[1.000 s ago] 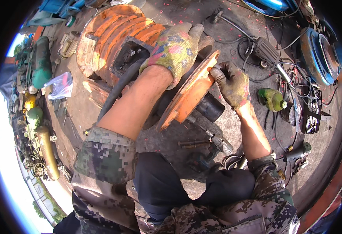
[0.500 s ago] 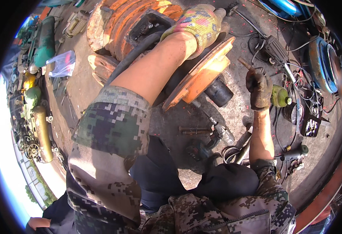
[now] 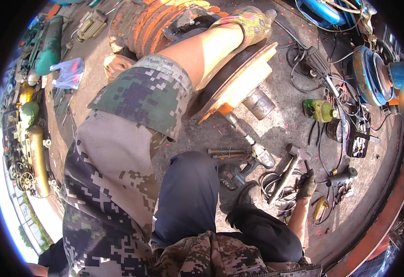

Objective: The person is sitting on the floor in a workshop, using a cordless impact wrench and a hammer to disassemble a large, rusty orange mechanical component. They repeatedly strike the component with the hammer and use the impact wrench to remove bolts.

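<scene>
My left hand (image 3: 250, 27), in a patterned work glove, is at the upper end of an orange flanged machine part (image 3: 239, 83). Its fingers curl over the far side, and whatever they grip is hidden. My right hand (image 3: 306, 185), in a dark glove, is low beside a hammer (image 3: 283, 179), its fingers stretched forward and apart from the handle. No bolt shows in it. A cordless impact wrench (image 3: 260, 157) lies on the floor, its long socket end reaching toward the orange part. Next to the wrench lie long bolts (image 3: 227, 151).
Ribbed orange machinery (image 3: 149, 30) stands at the upper left. To the right are a green bottle (image 3: 319, 111), cables, a blue wheel-like part (image 3: 372, 76) and an air tool (image 3: 345, 177). Gas cylinders (image 3: 37, 157) line the left. My knees are close below the wrench.
My right hand, which held a rusty bolt upright, has come down and back to beside the hammer. My left hand stays at the orange part; the view has shifted slightly.
</scene>
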The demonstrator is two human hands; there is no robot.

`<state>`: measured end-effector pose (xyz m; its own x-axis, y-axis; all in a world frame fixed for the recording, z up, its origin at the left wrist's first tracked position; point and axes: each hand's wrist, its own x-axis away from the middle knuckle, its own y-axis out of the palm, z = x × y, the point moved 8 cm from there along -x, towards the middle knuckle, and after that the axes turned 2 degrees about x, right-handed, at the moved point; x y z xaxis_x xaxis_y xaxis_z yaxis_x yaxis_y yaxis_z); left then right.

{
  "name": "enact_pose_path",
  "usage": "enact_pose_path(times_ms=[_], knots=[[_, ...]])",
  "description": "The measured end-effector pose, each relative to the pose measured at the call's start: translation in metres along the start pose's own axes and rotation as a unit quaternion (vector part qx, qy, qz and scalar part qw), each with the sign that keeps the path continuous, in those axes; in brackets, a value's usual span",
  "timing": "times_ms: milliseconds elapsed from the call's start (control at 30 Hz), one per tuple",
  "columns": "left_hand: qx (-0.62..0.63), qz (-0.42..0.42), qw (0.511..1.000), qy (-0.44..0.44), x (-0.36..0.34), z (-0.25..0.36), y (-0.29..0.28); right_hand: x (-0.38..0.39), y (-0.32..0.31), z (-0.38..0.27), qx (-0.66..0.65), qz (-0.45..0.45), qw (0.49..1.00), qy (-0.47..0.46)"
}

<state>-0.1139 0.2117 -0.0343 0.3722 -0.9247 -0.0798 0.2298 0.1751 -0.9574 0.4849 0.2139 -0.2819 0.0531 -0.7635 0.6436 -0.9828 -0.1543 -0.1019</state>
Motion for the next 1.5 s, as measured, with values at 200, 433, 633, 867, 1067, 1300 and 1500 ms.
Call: enact_pose_path(times_ms=[200, 433, 633, 867, 1067, 1300, 1500], knots=[[0.199, -0.028, 0.972, -0.120, -0.009, 0.003, -0.008, 0.010, -0.104, 0.068, -0.019, 0.161, 0.986, 0.051], [0.278, -0.038, 0.956, -0.085, -0.016, -0.005, -0.001, 0.022, -0.154, 0.106, -0.128, 0.167, 0.977, 0.034], [0.402, -0.084, 0.903, -0.128, -0.018, -0.043, 0.020, 0.036, -0.167, 0.136, -0.143, 0.164, 0.974, 0.065], [0.556, -0.112, 0.807, -0.161, -0.018, -0.053, 0.038, 0.033, -0.156, 0.216, -0.365, 0.138, 0.903, 0.181], [0.442, -0.125, 0.884, -0.086, 0.010, -0.010, -0.010, 0.082, -0.019, 0.103, -0.117, 0.005, 0.992, 0.038], [0.367, -0.144, 0.919, -0.024, 0.019, 0.028, -0.013, 0.086, 0.070, 0.082, 0.304, -0.064, 0.947, -0.083], [0.145, -0.137, 0.980, -0.003, 0.013, 0.054, -0.015, 0.044, -0.010, 0.053, 0.492, 0.158, 0.834, -0.195]])
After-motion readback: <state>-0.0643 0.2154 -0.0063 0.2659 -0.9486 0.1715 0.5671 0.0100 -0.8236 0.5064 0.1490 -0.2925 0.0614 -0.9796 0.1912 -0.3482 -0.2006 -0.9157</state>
